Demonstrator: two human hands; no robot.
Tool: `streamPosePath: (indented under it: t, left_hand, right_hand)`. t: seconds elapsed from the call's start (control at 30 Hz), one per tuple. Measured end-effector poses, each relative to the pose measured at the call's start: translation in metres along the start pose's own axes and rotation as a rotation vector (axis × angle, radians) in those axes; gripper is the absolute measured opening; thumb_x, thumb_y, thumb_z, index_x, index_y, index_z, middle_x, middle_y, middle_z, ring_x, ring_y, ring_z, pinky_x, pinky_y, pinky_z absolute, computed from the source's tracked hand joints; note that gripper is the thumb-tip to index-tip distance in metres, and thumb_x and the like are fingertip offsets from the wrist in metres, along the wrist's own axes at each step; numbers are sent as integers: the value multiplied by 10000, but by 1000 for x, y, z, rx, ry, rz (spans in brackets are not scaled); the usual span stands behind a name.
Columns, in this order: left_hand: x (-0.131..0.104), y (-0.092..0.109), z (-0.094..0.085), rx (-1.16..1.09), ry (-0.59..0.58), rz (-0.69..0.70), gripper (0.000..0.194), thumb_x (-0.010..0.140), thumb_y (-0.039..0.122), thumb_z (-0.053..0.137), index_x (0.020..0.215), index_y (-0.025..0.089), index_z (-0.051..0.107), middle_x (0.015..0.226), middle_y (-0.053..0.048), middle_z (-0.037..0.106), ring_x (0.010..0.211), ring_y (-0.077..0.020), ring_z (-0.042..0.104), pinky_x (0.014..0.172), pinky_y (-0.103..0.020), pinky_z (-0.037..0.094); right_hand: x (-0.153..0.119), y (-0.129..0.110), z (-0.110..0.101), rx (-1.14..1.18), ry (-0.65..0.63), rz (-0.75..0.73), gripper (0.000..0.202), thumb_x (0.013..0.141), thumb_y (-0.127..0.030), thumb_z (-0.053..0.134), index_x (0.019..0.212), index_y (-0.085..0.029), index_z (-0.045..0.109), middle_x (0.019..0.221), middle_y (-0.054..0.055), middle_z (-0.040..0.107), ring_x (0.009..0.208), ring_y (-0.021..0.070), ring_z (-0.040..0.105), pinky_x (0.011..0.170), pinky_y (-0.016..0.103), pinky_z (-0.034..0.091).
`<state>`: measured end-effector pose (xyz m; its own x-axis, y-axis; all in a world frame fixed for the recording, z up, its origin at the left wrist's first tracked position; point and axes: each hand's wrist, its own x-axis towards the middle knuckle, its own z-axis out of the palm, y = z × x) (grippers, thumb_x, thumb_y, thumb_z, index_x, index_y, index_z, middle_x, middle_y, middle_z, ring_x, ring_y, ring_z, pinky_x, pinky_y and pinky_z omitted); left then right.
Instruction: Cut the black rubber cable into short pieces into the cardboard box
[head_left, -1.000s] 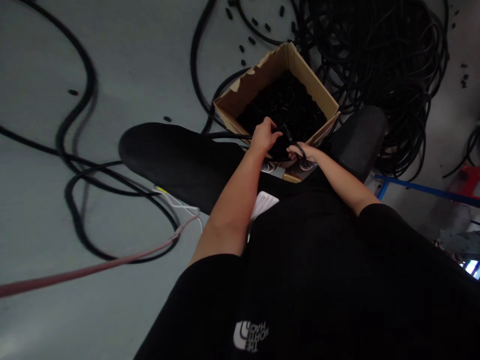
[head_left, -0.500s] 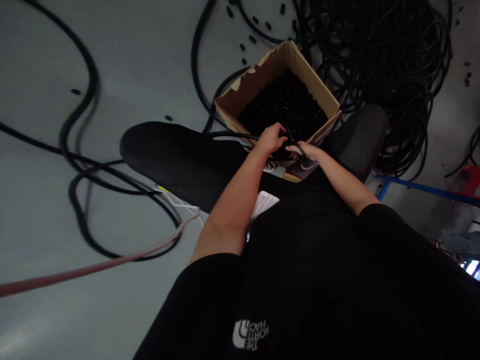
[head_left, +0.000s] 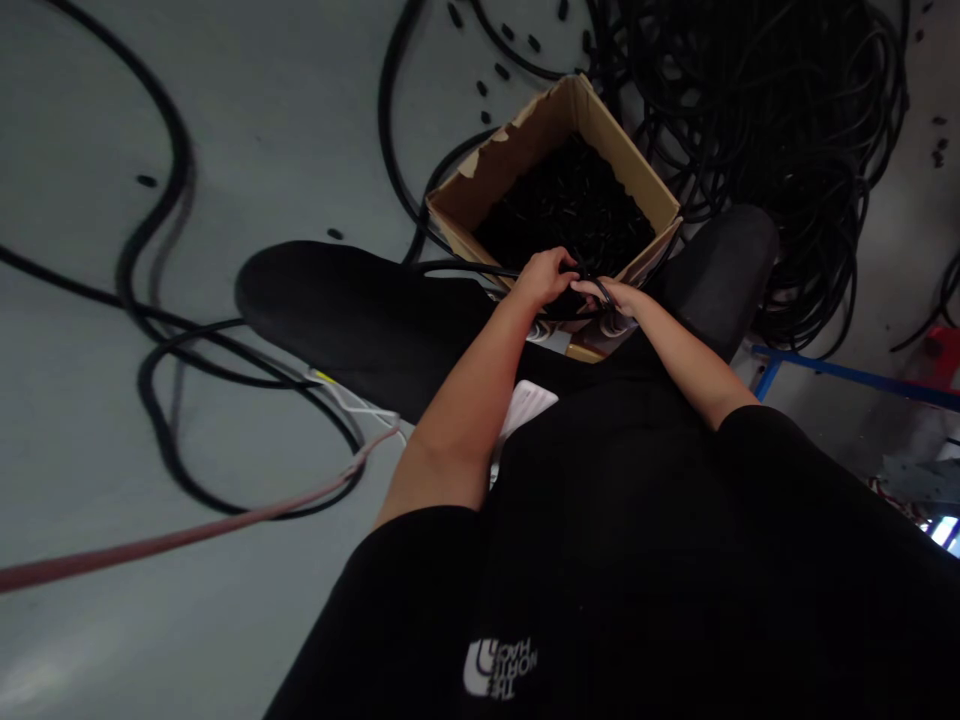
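Head view: above the near edge of the cardboard box [head_left: 630, 130] of small black pieces [head_left: 574, 205], the right hand [head_left: 619, 297] grips the black hose [head_left: 457, 266]; the left hand [head_left: 541, 279] curls beside it, its exact hold unclear.

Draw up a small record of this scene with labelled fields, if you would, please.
Left hand: left hand at a black tube, grip unclear
Right hand: right hand close beside it, tubing looped across it
Container: open cardboard box, torn edge
Contents: many small black pieces
Beyond, right: tangled black tubing
Left side: reddish cord
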<state>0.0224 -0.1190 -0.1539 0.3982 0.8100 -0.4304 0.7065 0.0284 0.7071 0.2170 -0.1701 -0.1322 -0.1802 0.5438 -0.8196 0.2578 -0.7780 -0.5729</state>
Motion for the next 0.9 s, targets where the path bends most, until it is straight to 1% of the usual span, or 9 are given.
streamPosePath:
  t: [0.13,0.27,0.33,0.47,0.6,0.67,0.77,0.83,0.9]
  left_hand:
    - [2,-3,-2,3,8,-13,232,1007,217,828,1232,216,886,1323,-157,906,1331,-398,827,1265,-526,634]
    - [0,1,-7,-17,40,-31,278,1000,250,818,1270,244,885,1280,-143,897,1321,-402,810,1258,-551,653]
    - [-1,3,-8,-31,58,-38,289,997,256,802,1274,246,881,1247,-144,894,1317,-406,802,1262,-565,656]
    - [-4,2,-8,-37,91,-78,289,997,256,792,1276,242,866,1266,-154,900,1333,-406,800,1277,-572,649]
    - [-4,-2,-7,-12,66,-106,311,982,249,807,1289,232,851,1317,-169,905,1374,-418,802,1308,-584,634]
    - [-4,-2,-7,-4,53,-99,323,980,240,808,1301,231,841,1337,-169,906,1392,-419,804,1321,-583,628]
    - [-7,3,-5,-3,24,-62,354,988,223,818,1342,222,825,1338,-173,905,1371,-417,819,1297,-574,641]
    - [-10,9,-1,0,-13,-29,360,1001,212,828,1361,210,816,1325,-184,904,1348,-423,836,1262,-564,653]
    - [-14,16,2,15,-60,-10,347,1014,207,838,1359,210,811,1312,-189,905,1332,-433,850,1225,-549,663]
  right_hand:
    - [4,0,6,2,90,116,604,1155,-646,1030,904,-235,665,750,-39,592,656,137,569,565,213,496]
    - [2,3,6,34,130,54,717,1005,-747,1138,884,-263,623,643,-76,508,571,119,477,484,201,431]
    - [1,4,5,55,143,23,744,971,-766,1157,869,-271,611,597,-85,482,534,110,450,441,193,398]
    - [0,5,5,70,131,-12,755,957,-798,1155,844,-268,630,542,-83,488,485,102,422,391,196,391]
    - [-3,2,8,67,130,12,790,946,-809,1159,826,-262,601,547,-73,511,487,96,440,412,196,424]
    - [-4,0,8,111,145,41,729,1043,-734,1118,844,-253,608,557,-71,524,494,101,479,441,193,462]
    - [-3,-3,5,223,194,42,529,1218,-468,999,894,-216,664,638,-44,633,538,103,588,520,177,532]
    - [0,-4,2,261,219,7,425,1214,-341,984,934,-198,698,717,-32,702,573,93,633,546,161,525]
    - [3,-3,0,225,182,-53,409,1141,-321,1041,954,-208,695,738,-47,699,589,94,643,544,155,492]
